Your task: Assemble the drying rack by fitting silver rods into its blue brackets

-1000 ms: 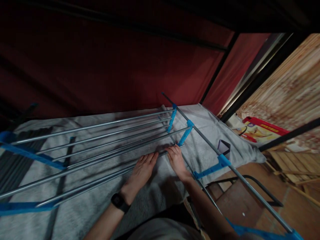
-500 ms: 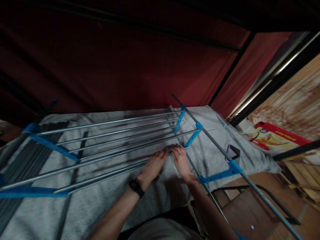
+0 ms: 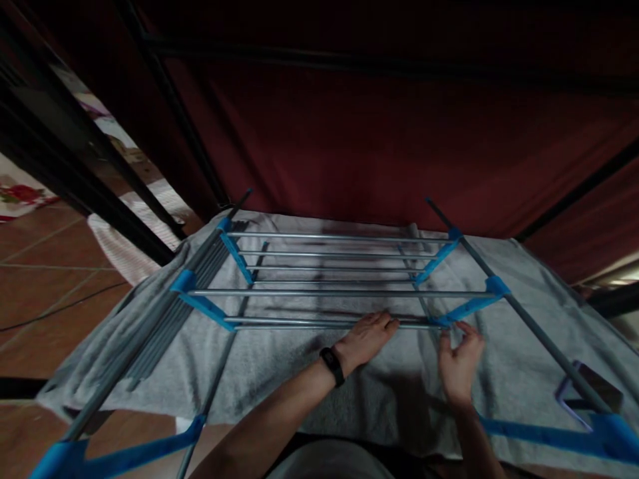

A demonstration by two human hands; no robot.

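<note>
A rack of grey metal tubes and blue plastic brackets stands on a grey cloth. My left hand (image 3: 368, 338), with a black band at the wrist, lies over the nearest low metal rod (image 3: 294, 324), its fingers curled around it. To the right, my right hand (image 3: 460, 359) is at the near end of a blue bracket (image 3: 466, 309), where the rods meet it. Its thumb and fingers are apart, and I cannot tell whether the fingertips touch the bracket. On the left, a matching blue bracket (image 3: 207, 307) bears the rods' other ends.
Several loose grey tubes (image 3: 164, 332) lie on the cloth (image 3: 284, 372) at left. A phone with a purple edge (image 3: 606, 386) lies at right, under a side tube. Behind stands a dark red panel (image 3: 349, 153) with black bars. More blue brackets (image 3: 140, 456) extend towards me.
My view has swung left, bringing the rack's left side into sight. My hands have moved apart: the right has come off the rod to the bracket end, while the left stays on the rod.
</note>
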